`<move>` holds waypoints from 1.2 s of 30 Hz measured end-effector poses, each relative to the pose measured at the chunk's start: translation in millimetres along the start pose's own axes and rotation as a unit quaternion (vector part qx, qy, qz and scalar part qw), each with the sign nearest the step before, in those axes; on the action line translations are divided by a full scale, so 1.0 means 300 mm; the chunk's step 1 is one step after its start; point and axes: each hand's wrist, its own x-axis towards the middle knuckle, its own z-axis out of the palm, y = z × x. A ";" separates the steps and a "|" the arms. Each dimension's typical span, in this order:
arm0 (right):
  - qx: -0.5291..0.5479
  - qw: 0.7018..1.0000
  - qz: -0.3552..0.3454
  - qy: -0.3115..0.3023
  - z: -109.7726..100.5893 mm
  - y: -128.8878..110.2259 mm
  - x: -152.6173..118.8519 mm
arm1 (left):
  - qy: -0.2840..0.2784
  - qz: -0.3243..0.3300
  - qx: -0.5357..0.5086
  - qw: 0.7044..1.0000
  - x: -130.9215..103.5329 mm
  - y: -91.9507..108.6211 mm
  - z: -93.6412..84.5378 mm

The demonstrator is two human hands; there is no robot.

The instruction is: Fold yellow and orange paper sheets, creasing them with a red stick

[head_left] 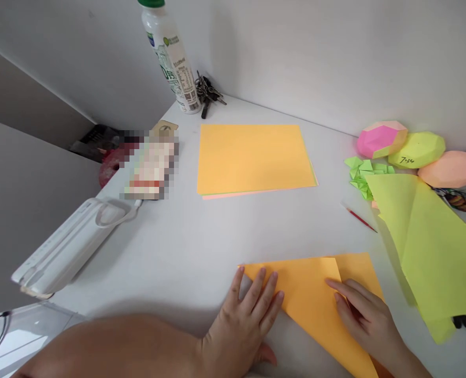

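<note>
Fingers apart, the left hand (238, 325) best steadies the folded orange sheet (306, 294) flat while edges are aligned; whether the right hand (369, 317) pinches cannot be told.

I've got matt, smooth orange paper (311, 294) here, creased yellow-green paper (441, 252) with a ragged edge over on the right, glossy white plastic on the bottle (173, 63), dark and silvery metal keys (208, 92), and a smooth, pale tabletop (169, 252) with a soft sheen
</note>
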 end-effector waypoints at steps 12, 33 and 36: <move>-0.004 1.000 -0.008 -0.001 -0.001 0.013 -0.007 | -0.003 -0.006 -0.014 1.000 0.006 -0.002 -0.003; -0.025 1.000 0.004 -0.009 -0.006 -0.004 0.005 | 0.011 0.000 -0.008 1.000 0.010 -0.012 -0.015; -0.047 0.999 0.008 -0.011 -0.003 -0.018 0.008 | 0.022 -0.002 -0.010 1.000 0.011 -0.010 -0.011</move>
